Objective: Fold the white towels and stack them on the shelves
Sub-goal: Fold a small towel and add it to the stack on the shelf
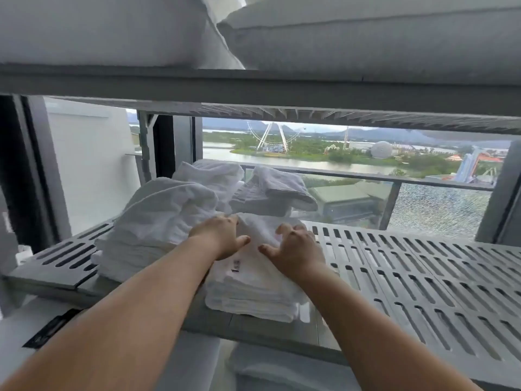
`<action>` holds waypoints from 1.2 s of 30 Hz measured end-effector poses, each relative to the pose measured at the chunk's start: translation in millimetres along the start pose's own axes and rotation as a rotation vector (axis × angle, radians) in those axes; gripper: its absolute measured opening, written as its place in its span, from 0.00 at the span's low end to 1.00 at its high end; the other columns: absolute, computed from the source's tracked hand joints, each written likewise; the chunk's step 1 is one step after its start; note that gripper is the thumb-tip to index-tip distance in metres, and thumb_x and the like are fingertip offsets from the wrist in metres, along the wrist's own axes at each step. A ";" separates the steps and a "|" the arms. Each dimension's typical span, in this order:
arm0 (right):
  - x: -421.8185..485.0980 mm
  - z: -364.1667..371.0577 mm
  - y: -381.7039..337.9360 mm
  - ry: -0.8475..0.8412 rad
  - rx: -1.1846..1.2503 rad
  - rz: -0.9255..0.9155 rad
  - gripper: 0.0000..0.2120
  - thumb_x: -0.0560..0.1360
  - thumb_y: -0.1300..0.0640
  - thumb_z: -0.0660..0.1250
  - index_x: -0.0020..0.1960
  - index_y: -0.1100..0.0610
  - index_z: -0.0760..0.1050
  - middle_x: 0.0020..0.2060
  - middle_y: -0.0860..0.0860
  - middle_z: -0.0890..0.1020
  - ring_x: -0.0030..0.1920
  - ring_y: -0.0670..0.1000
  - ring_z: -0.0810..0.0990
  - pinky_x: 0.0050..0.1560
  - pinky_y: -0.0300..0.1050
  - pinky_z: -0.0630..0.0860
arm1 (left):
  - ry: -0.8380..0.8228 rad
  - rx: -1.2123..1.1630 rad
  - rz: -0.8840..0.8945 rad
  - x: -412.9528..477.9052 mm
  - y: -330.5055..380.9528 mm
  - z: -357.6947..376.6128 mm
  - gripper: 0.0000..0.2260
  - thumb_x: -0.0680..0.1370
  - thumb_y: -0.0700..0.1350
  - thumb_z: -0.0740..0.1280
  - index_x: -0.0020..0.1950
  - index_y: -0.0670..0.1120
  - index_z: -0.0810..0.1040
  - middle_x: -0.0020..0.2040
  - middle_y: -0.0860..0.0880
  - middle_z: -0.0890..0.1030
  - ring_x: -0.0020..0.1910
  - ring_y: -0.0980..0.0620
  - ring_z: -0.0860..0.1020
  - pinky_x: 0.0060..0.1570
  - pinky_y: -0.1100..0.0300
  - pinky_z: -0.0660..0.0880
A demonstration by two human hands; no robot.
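Note:
A stack of folded white towels [251, 292] sits at the front of the grey slotted shelf [423, 277]. My left hand [222, 235] rests palm down on the stack's top left, fingers spread. My right hand [296, 249] presses on its top right with the fingers curled and apart. A small tag shows on the top towel between my wrists. To the left lies a loose, rumpled white towel pile [163, 218]. Behind it are two more crumpled towels [270, 190].
The shelf above [253, 80] carries white pillows [366, 35]. Behind the rack is a window with a balcony glass rail [394, 182]. The shelf's right half is bare slotted metal. More white linen lies on the level below [282, 368].

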State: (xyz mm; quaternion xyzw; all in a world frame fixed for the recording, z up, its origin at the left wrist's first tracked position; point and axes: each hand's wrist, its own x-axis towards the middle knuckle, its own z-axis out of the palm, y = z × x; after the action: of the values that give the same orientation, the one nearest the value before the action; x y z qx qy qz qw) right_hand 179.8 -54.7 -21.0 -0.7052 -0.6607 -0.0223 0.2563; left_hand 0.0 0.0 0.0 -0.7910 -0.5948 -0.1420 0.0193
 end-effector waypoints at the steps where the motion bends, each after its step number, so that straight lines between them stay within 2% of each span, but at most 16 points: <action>1: 2.8 2.5 5.4 -0.020 0.030 -0.009 0.29 0.71 0.33 0.65 0.63 0.51 0.73 0.60 0.56 0.75 0.63 0.59 0.73 0.61 0.54 0.73 | -0.007 -0.009 -0.015 4.4 2.1 2.8 0.30 0.77 0.64 0.62 0.75 0.51 0.66 0.73 0.48 0.70 0.70 0.46 0.70 0.66 0.49 0.71; 5: 13.9 10.5 17.0 -0.014 0.097 -0.029 0.20 0.73 0.39 0.66 0.58 0.51 0.74 0.56 0.55 0.77 0.60 0.59 0.73 0.59 0.53 0.74 | -0.011 -0.082 -0.098 19.8 1.4 12.3 0.33 0.76 0.62 0.66 0.77 0.49 0.63 0.74 0.46 0.70 0.71 0.45 0.70 0.66 0.50 0.69; 8: 17.2 11.6 16.3 -0.007 0.093 -0.048 0.15 0.74 0.44 0.65 0.57 0.51 0.76 0.56 0.56 0.77 0.60 0.60 0.73 0.59 0.51 0.73 | -0.017 -0.226 -0.195 27.4 2.0 14.3 0.39 0.74 0.63 0.69 0.78 0.46 0.60 0.73 0.43 0.70 0.70 0.43 0.71 0.63 0.52 0.70; 11: 16.9 14.3 15.1 0.002 0.113 -0.039 0.12 0.76 0.48 0.63 0.57 0.51 0.76 0.56 0.56 0.77 0.60 0.61 0.73 0.59 0.52 0.72 | -0.020 -0.345 -0.237 33.3 0.4 14.0 0.41 0.71 0.62 0.73 0.76 0.45 0.62 0.71 0.44 0.72 0.69 0.44 0.72 0.60 0.55 0.69; 13: 16.5 15.3 15.8 0.005 0.126 -0.026 0.11 0.76 0.49 0.63 0.55 0.52 0.76 0.56 0.57 0.77 0.60 0.61 0.73 0.59 0.52 0.72 | -0.024 -0.368 -0.244 36.0 0.0 11.9 0.39 0.70 0.61 0.74 0.73 0.43 0.66 0.69 0.44 0.74 0.67 0.44 0.73 0.59 0.56 0.69; 17: 13.7 12.8 14.1 0.023 0.159 0.000 0.09 0.78 0.50 0.62 0.52 0.54 0.75 0.55 0.57 0.77 0.58 0.61 0.74 0.56 0.50 0.70 | -0.092 -0.420 -0.264 37.7 -5.0 3.3 0.24 0.70 0.56 0.76 0.59 0.42 0.78 0.57 0.45 0.81 0.55 0.45 0.79 0.54 0.55 0.75; 19: 11.5 9.8 12.4 0.043 0.168 0.002 0.07 0.78 0.51 0.62 0.51 0.54 0.74 0.53 0.57 0.78 0.57 0.61 0.75 0.53 0.48 0.69 | -0.113 -0.435 -0.250 36.1 -6.7 1.1 0.19 0.70 0.52 0.76 0.56 0.43 0.80 0.54 0.45 0.83 0.52 0.46 0.80 0.54 0.54 0.76; 21: 8.3 5.9 10.9 0.070 0.188 0.012 0.07 0.79 0.53 0.63 0.52 0.56 0.74 0.53 0.58 0.78 0.56 0.61 0.76 0.53 0.49 0.70 | -0.110 -0.477 -0.222 32.7 -6.8 -0.2 0.20 0.71 0.49 0.76 0.61 0.43 0.80 0.58 0.45 0.82 0.56 0.46 0.80 0.58 0.55 0.76; 23: 4.7 3.0 9.6 0.112 0.211 0.025 0.08 0.79 0.54 0.63 0.54 0.58 0.75 0.54 0.59 0.79 0.55 0.61 0.76 0.53 0.49 0.71 | -0.074 -0.545 -0.188 28.5 -5.2 -3.2 0.25 0.73 0.46 0.75 0.68 0.44 0.76 0.64 0.46 0.79 0.62 0.46 0.78 0.64 0.54 0.73; 25: 0.0 0.1 9.1 0.147 0.241 0.045 0.08 0.80 0.54 0.63 0.55 0.58 0.74 0.53 0.58 0.79 0.54 0.60 0.77 0.51 0.47 0.69 | -0.037 -0.615 -0.157 24.2 -2.8 -6.6 0.26 0.73 0.45 0.75 0.70 0.45 0.73 0.66 0.45 0.78 0.63 0.45 0.77 0.65 0.53 0.72; 29: -6.7 -4.3 8.9 0.214 0.282 0.071 0.08 0.81 0.52 0.61 0.52 0.56 0.72 0.49 0.55 0.78 0.46 0.53 0.73 0.46 0.44 0.64 | -0.028 -0.797 -0.093 17.2 2.4 -12.0 0.27 0.73 0.42 0.74 0.71 0.45 0.73 0.64 0.41 0.79 0.62 0.42 0.78 0.65 0.48 0.74; 32: -11.8 -7.9 9.3 0.275 0.298 0.080 0.07 0.81 0.52 0.61 0.50 0.55 0.70 0.46 0.55 0.78 0.45 0.55 0.75 0.44 0.46 0.66 | -0.062 -0.919 -0.053 10.2 4.9 -13.7 0.28 0.72 0.39 0.73 0.72 0.47 0.72 0.60 0.40 0.80 0.58 0.41 0.80 0.63 0.45 0.76; 36: -16.4 -15.4 10.9 0.355 0.315 0.086 0.07 0.81 0.53 0.61 0.47 0.54 0.68 0.42 0.54 0.79 0.42 0.56 0.76 0.41 0.46 0.68 | 0.007 -0.963 -0.026 3.2 12.1 -15.9 0.27 0.73 0.38 0.70 0.72 0.47 0.73 0.55 0.43 0.83 0.55 0.42 0.81 0.61 0.45 0.77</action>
State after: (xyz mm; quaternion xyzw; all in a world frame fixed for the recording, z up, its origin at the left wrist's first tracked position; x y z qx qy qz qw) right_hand 192.7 -75.8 -17.4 -0.6689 -0.5701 -0.0319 0.4760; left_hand 9.1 -3.7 17.7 -0.7018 -0.4713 -0.4045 -0.3490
